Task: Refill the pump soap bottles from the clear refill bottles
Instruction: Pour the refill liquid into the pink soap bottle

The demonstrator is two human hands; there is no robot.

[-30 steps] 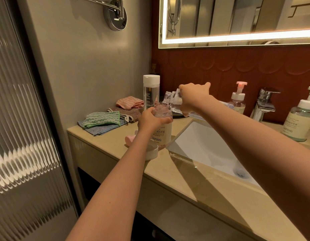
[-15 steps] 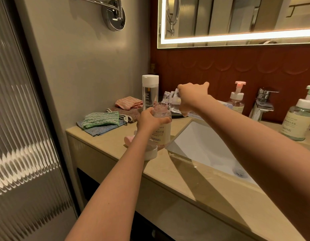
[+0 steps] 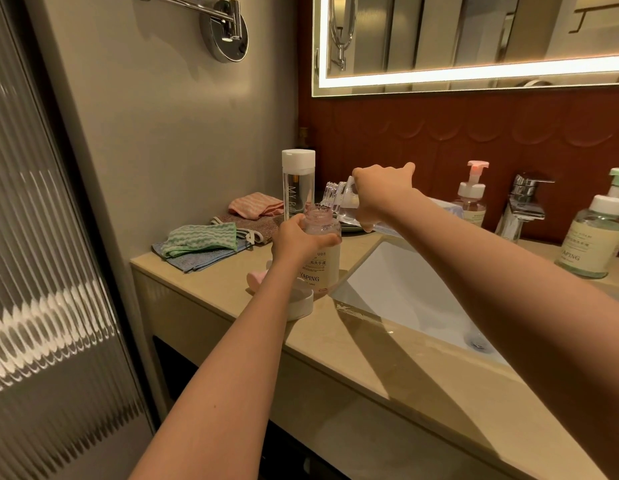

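My left hand [image 3: 297,239] grips the shoulder of an uncapped pink soap bottle [image 3: 322,268] that stands upright on the counter by the sink's left corner. My right hand [image 3: 382,194] holds a clear refill bottle [image 3: 339,199] tipped to the left, its threaded mouth just over the soap bottle's opening. A thin clear stream runs from it. The bottle's pink pump head [image 3: 258,277] lies on the counter behind my left wrist, partly hidden. Beside it, a white cap [image 3: 301,303] rests near the counter's front edge.
A tall clear bottle with a white cap [image 3: 297,183] stands behind. Folded cloths [image 3: 204,242] lie at the counter's left end. A pink pump bottle [image 3: 471,195], the tap [image 3: 524,206] and a green pump bottle [image 3: 599,233] line the back. The sink basin [image 3: 405,292] lies right.
The refill bottle has stayed tilted over the soap bottle's mouth. Both hands hold nearly the same positions.
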